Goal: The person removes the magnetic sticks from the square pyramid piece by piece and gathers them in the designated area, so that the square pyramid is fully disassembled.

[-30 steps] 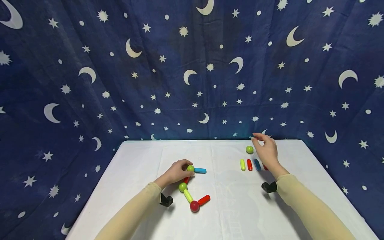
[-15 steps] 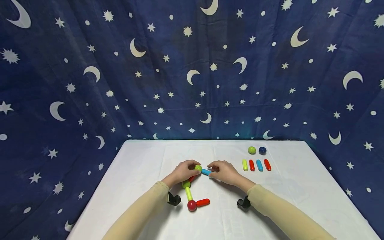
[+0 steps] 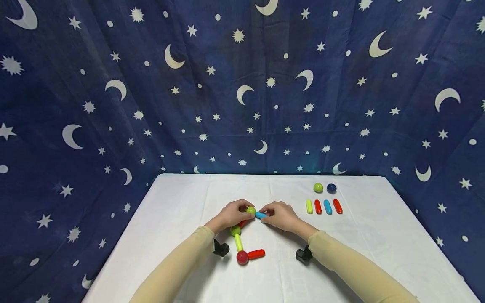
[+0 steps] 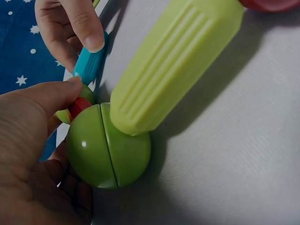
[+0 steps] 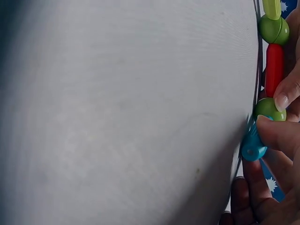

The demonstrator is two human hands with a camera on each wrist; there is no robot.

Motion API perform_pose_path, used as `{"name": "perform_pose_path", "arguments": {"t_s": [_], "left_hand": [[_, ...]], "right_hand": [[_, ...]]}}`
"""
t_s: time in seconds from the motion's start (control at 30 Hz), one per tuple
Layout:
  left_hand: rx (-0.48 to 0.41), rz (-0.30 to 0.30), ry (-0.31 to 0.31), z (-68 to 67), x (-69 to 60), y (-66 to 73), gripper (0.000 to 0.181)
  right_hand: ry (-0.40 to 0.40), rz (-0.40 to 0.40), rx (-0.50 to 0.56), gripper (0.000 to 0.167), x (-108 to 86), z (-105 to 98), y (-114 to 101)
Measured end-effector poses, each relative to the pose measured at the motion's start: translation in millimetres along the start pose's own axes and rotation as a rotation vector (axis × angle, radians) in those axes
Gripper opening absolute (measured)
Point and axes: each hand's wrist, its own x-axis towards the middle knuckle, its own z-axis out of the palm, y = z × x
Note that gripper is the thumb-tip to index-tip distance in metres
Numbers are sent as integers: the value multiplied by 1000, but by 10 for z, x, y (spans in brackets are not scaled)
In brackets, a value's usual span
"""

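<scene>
In the head view a bent chain of balls and sticks lies on the white table. My left hand [image 3: 232, 213] pinches the green ball [image 3: 251, 211] at its far end. From the right, my right hand [image 3: 282, 216] grips the blue stick [image 3: 260, 215] with thumb and fingers; this stick meets that ball. A red stick [image 3: 243, 224], partly hidden by my left hand, runs to a second green ball [image 4: 108, 146]. Beyond it come a yellow-green stick [image 4: 176, 65], a red ball [image 3: 242, 257] and another red stick [image 3: 256, 254] pointing right.
At the back right of the table [image 3: 379, 252] sit a loose green ball [image 3: 318, 187] and a dark blue ball [image 3: 331, 188]. Before them lies a row: yellow-green stick [image 3: 309, 206], red stick [image 3: 318, 206], blue stick [image 3: 328, 207], red stick [image 3: 338, 206]. Star-patterned cloth [image 3: 212, 97] hangs behind.
My right hand has come left from the loose pieces at the back right and now grips the chain's blue stick. My left hand keeps the green ball; the chain has turned a little.
</scene>
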Motion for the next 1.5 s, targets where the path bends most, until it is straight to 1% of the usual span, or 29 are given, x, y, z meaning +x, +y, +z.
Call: {"name": "perform_pose_path", "arguments": {"t_s": [0.13, 0.4, 0.5, 0.57, 0.67, 0.73, 0.77, 0.87, 0.97, 1.07, 1.2, 1.27, 1.37, 1.5], "left_hand": [[1, 3, -1, 4, 14, 9, 34], [9, 32, -9, 12, 43, 33, 31], [16, 39, -15, 13, 46, 44, 31], [17, 34, -19, 14, 45, 49, 31], [15, 32, -18, 11, 40, 50, 31], [16, 31, -15, 8, 32, 48, 31], [14, 30, -15, 7, 28, 47, 32], [6, 25, -14, 3, 13, 43, 32], [-4, 20, -21, 4, 5, 36, 32], [-5, 14, -25, 6, 1, 25, 32], [-7, 12, -21, 4, -9, 18, 33], [-10, 14, -19, 1, -11, 18, 33], [-12, 2, -20, 1, -13, 16, 33], [-14, -7, -23, 6, -8, 10, 32]], "right_hand": [[4, -1, 6, 20, -12, -4, 15], [11, -18, 39, 18, -31, -26, 54], [1, -31, 79, 17, -47, -49, 78], [-17, -31, 137, 18, -72, -80, 92], [-40, -24, 251, 20, -126, -169, 110], [-44, -17, 312, 22, -171, -268, 128], [-42, -15, 334, 24, -194, -328, 145], [-20, 9, 359, 28, -275, -549, 241], [-11, 52, 390, 34, -381, -805, 395], [-8, 101, 437, 44, -503, -1067, 606], [22, 199, 465, 60, -668, -1377, 961], [53, 259, 447, 66, -753, -1500, 1147], [105, 334, 388, 71, -871, -1608, 1425], [151, 450, 323, 72, -985, -1613, 1722]]}}
